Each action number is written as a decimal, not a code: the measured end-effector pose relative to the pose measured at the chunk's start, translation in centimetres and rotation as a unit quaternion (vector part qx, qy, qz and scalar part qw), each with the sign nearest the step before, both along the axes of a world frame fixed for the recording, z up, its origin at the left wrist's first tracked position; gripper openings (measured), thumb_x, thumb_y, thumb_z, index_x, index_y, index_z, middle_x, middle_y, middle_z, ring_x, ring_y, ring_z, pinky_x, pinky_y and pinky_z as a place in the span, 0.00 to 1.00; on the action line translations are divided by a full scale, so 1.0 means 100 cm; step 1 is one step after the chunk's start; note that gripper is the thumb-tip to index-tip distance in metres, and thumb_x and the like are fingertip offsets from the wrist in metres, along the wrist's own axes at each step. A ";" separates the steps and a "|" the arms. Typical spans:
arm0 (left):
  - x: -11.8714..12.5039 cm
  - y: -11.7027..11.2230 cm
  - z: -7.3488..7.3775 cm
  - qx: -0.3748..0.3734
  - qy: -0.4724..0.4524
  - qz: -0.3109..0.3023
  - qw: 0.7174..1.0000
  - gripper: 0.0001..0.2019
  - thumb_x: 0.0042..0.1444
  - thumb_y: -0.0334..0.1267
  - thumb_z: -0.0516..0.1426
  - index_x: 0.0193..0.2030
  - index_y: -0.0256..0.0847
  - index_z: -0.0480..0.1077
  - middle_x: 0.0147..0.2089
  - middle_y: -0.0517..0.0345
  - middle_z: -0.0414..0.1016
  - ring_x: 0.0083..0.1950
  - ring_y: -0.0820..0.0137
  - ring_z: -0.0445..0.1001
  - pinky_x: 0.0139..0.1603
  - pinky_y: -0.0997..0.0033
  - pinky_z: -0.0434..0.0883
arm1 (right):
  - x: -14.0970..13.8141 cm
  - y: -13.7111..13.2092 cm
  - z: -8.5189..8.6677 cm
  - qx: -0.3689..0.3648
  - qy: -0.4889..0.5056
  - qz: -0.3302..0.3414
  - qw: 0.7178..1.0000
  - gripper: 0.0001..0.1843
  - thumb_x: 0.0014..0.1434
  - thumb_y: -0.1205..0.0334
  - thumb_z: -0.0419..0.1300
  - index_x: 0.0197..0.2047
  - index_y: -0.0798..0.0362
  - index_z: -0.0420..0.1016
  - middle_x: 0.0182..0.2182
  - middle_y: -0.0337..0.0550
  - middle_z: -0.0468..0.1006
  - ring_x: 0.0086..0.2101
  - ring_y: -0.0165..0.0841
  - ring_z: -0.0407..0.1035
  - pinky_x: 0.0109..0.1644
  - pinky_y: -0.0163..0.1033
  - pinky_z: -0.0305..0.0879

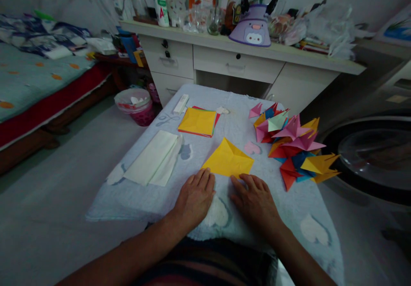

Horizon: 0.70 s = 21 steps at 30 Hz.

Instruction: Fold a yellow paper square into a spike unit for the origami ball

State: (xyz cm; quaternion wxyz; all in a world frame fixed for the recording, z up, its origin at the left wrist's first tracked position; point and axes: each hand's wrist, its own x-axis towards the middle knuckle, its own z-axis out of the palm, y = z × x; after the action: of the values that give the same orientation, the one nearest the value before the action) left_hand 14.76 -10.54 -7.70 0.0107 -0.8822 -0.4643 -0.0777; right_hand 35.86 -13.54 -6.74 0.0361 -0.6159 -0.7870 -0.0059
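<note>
A yellow folded paper (228, 159) lies on the cloth-covered table (138, 198), creased into a diamond shape. My left hand (195, 197) lies flat just below its near left edge, fingers stretched out and together. My right hand (255, 200) rests flat beside it, fingertips at the paper's near right edge. Neither hand holds anything. A stack of square coloured sheets (198, 121), yellow on top, sits further back.
A pile of folded coloured paper pieces (293, 147) lies to the right. A folded white cloth (154, 157) and a small white box (180, 104) lie to the left. Behind stand a cluttered desk (240, 55), a pink bin (136, 105) and a bed (38, 84).
</note>
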 end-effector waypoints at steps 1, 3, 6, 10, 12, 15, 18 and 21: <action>0.000 0.000 -0.001 0.002 -0.003 0.001 1.000 0.18 0.63 0.36 0.53 0.59 0.33 0.67 0.62 0.39 0.69 0.63 0.54 0.67 0.58 0.55 0.67 | 0.004 -0.002 0.000 0.000 -0.001 -0.004 1.000 0.24 0.63 0.52 0.57 0.61 0.43 0.67 0.55 0.48 0.71 0.54 0.45 0.62 0.58 0.52 0.59; 0.000 0.000 -0.002 0.004 -0.006 0.002 1.000 0.18 0.63 0.35 0.53 0.59 0.33 0.67 0.62 0.39 0.68 0.63 0.54 0.67 0.58 0.54 0.67 | 0.011 -0.005 0.000 -0.001 -0.004 -0.013 1.000 0.24 0.62 0.52 0.58 0.61 0.43 0.68 0.56 0.48 0.71 0.54 0.45 0.62 0.58 0.53 0.59; -0.001 0.000 -0.005 0.004 -0.001 0.001 1.000 0.18 0.63 0.35 0.52 0.59 0.33 0.67 0.62 0.38 0.68 0.62 0.54 0.67 0.57 0.53 0.68 | 0.021 -0.011 -0.001 -0.003 -0.007 -0.021 1.000 0.24 0.62 0.52 0.59 0.61 0.44 0.68 0.57 0.48 0.70 0.54 0.46 0.63 0.57 0.54 0.60; -0.001 0.000 -0.009 0.012 0.005 -0.001 1.000 0.18 0.63 0.34 0.51 0.58 0.32 0.67 0.62 0.38 0.68 0.62 0.53 0.67 0.55 0.53 0.69 | 0.029 -0.016 -0.003 0.003 -0.011 -0.026 1.000 0.25 0.62 0.52 0.59 0.62 0.43 0.68 0.58 0.47 0.70 0.55 0.46 0.63 0.57 0.54 0.61; -0.002 0.001 -0.008 0.018 0.000 -0.003 1.000 0.18 0.62 0.34 0.52 0.58 0.32 0.68 0.62 0.39 0.69 0.62 0.53 0.67 0.55 0.53 0.69 | 0.031 -0.015 -0.002 0.004 -0.011 -0.030 0.999 0.23 0.62 0.54 0.59 0.61 0.44 0.69 0.58 0.47 0.70 0.55 0.46 0.63 0.57 0.54 0.61; -0.003 0.005 0.000 0.016 -0.012 -0.012 1.000 0.17 0.61 0.34 0.54 0.55 0.34 0.69 0.59 0.41 0.70 0.59 0.54 0.68 0.54 0.54 0.69 | 0.034 -0.009 0.005 -0.006 -0.001 -0.026 1.000 0.19 0.63 0.59 0.58 0.57 0.46 0.73 0.56 0.48 0.73 0.53 0.45 0.66 0.56 0.52 0.62; -0.002 0.013 0.015 -0.025 -0.015 -0.022 0.999 0.11 0.59 0.36 0.56 0.47 0.37 0.71 0.52 0.45 0.74 0.54 0.55 0.71 0.52 0.53 0.69 | 0.039 0.006 0.018 -0.043 0.042 -0.009 0.998 0.13 0.64 0.61 0.55 0.49 0.47 0.77 0.51 0.46 0.76 0.47 0.40 0.69 0.51 0.46 0.64; 0.004 0.022 0.026 -0.070 -0.036 -0.035 0.996 0.07 0.59 0.36 0.56 0.43 0.39 0.70 0.45 0.49 0.74 0.49 0.56 0.72 0.50 0.52 0.70 | 0.041 0.023 0.024 -0.067 0.098 0.002 0.993 0.12 0.65 0.62 0.53 0.37 0.51 0.78 0.40 0.45 0.78 0.40 0.37 0.70 0.48 0.43 0.64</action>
State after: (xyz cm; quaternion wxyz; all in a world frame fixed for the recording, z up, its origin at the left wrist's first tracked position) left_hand 15.17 -8.34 -5.07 -0.0701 -0.8932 -0.4375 -0.0773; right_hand 40.00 -11.22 -4.30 0.0720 -0.6130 -0.7794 0.1074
